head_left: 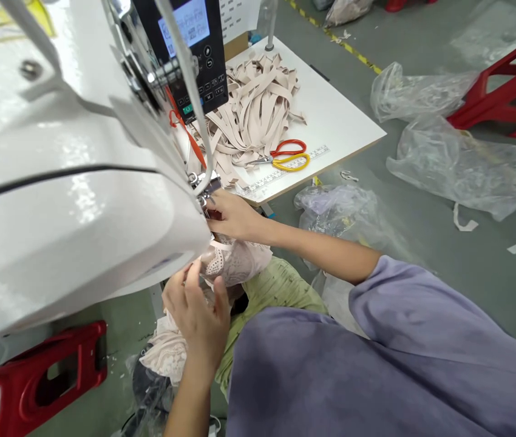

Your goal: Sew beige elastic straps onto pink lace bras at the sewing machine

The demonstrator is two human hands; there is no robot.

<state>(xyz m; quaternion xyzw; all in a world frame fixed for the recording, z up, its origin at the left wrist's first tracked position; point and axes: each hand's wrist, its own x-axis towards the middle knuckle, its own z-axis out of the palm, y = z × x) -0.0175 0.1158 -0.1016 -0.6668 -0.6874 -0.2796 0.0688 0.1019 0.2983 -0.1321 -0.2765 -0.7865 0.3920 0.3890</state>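
A pale pink lace garment (242,261) lies under the head of a white sewing machine (80,224) and hangs down over my lap. My right hand (237,215) is close beside the needle area, its fingers bent and pressed together on the garment's edge; the machine partly hides the fingertips. Nearer to me, my left hand (201,306) rests its fingertips against the lace, thumb apart from the fingers. More cream lace fabric (169,349) hangs below the left hand. The needle itself is hidden by the machine head.
A pile of beige fabric strips (258,103) lies on the white table (326,115), near red-and-yellow-handled scissors (288,156) and a printed ruler (285,170). A control panel (189,54) stands behind the machine. Red stools (67,370) and clear plastic bags (462,158) are on the floor.
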